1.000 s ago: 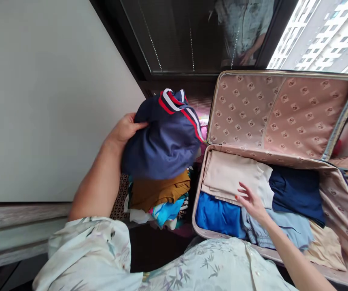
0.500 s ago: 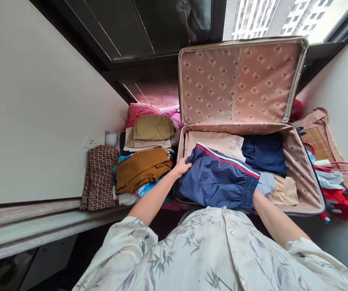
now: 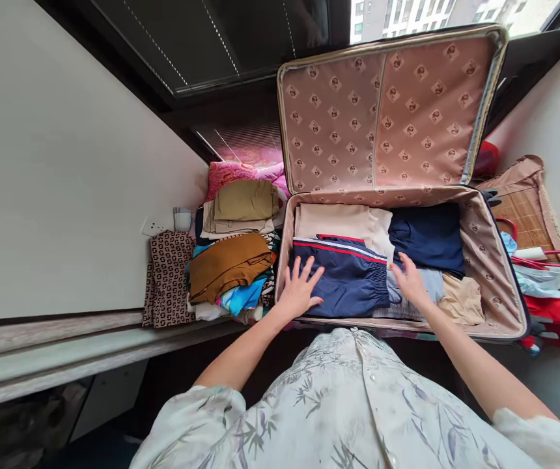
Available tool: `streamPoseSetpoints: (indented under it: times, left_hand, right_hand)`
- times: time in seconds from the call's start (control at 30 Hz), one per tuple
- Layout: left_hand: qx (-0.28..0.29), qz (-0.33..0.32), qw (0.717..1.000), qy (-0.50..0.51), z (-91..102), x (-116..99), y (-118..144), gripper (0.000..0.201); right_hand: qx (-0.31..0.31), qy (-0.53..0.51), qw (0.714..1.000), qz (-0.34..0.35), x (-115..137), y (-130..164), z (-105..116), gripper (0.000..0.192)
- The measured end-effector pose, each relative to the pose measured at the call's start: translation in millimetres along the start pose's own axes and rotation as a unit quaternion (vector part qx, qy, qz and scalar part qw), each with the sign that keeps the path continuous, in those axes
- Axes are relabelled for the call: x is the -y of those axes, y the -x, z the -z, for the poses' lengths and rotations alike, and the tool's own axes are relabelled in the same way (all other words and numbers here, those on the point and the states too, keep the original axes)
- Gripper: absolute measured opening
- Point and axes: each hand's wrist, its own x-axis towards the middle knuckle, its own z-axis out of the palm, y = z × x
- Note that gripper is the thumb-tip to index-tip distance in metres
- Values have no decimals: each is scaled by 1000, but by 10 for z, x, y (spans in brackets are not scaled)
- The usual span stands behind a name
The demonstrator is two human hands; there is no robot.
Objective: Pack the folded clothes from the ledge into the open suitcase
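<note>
Folded navy track pants (image 3: 343, 280) with a red and white side stripe lie in the front left of the open suitcase (image 3: 502, 326). My left hand (image 3: 299, 290) rests on their left end, fingers spread. My right hand (image 3: 411, 281) is open at the elastic end of the pants, over grey-blue folded clothing (image 3: 426, 286). Behind the pants is a cream folded garment (image 3: 333, 221). Dark navy folded clothing (image 3: 426, 238) fills the back right, and a beige garment (image 3: 462, 299) lies at the front right.
Left of the suitcase are stacked clothes, with brown pants (image 3: 231, 264), khaki pants (image 3: 245, 200) and a patterned cloth (image 3: 170, 277). The pink-lined lid (image 3: 387, 117) leans back by the window. A woven mat (image 3: 524, 195) and red items (image 3: 558, 319) lie at right.
The navy pants have gone from being held above the suitcase to lying flat inside it. Both hands have released them and opened; the view has shifted slightly.
</note>
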Motion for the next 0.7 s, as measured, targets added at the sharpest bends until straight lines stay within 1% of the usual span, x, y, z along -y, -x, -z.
streamPoseSetpoints:
  times: [0.03, 0.07, 0.1, 0.13, 0.17, 0.2, 0.23, 0.27, 0.33, 0.37, 0.4, 0.47, 0.53, 0.57, 0.6, 0.63, 0.67, 0.7]
  left_hand:
    - [25, -35, 999, -7, -21, 10, -58, 106]
    - [48, -60, 997, -13, -57, 47, -133, 116]
    - [70, -71, 995, -20, -113, 108, -220, 125]
    - [89, -71, 993, -29, -188, 182, -310, 132]
    - [107, -65, 991, -39, -281, 261, -396, 139]
    - [124, -55, 990, -49, -388, 334, -472, 142]
    - [138, -46, 988, -57, -503, 393, -532, 144]
    - [150, -36, 986, -62, -616, 432, -575, 143]
    - [162, -14, 985, -61, -806, 449, -610, 141]
    - [165, -4, 985, -58, -868, 434, -607, 140]
    - [166, 2, 985, -53, -902, 408, -596, 139]
    - [175, 9, 984, -39, -883, 350, -565, 140]
    - [197, 12, 980, -9, -764, 317, -546, 139]
    - [208, 9, 978, 16, -675, 322, -547, 134]
    - [214, -2, 976, 50, -570, 349, -557, 123]
    - [206, -24, 974, 94, -453, 401, -579, 106]
    - [181, -51, 971, 147, -325, 483, -611, 87]
    - [136, -76, 967, 202, -190, 599, -655, 70]
  right_hand:
    - [24, 103, 993, 60, -16, 81, -25, 65]
    - [63, 198, 970, 126, -23, 158, -76, 72]
    - [113, 270, 937, 188, -25, 217, -154, 79]
    - [163, 319, 902, 240, -28, 249, -258, 86]
    - [205, 354, 870, 275, -36, 251, -379, 93]
    - [236, 381, 845, 290, -55, 224, -509, 100]
    - [257, 404, 829, 290, -88, 177, -637, 106]
    - [271, 422, 818, 282, -136, 119, -750, 111]
    - [285, 444, 805, 272, -259, 14, -905, 116]
    - [285, 447, 802, 275, -321, -17, -940, 116]
    - [280, 448, 801, 283, -376, -29, -948, 115]
    - [273, 447, 800, 294, -432, -9, -911, 114]
    - [263, 444, 808, 286, -398, 42, -861, 112]
    - [253, 439, 814, 283, -345, 66, -851, 109]
    - [241, 431, 821, 285, -270, 85, -859, 105]
    - [224, 422, 828, 293, -180, 96, -886, 100]
    - [204, 412, 834, 305, -81, 97, -934, 93]
    - [183, 406, 838, 316, 19, 88, -1002, 86]
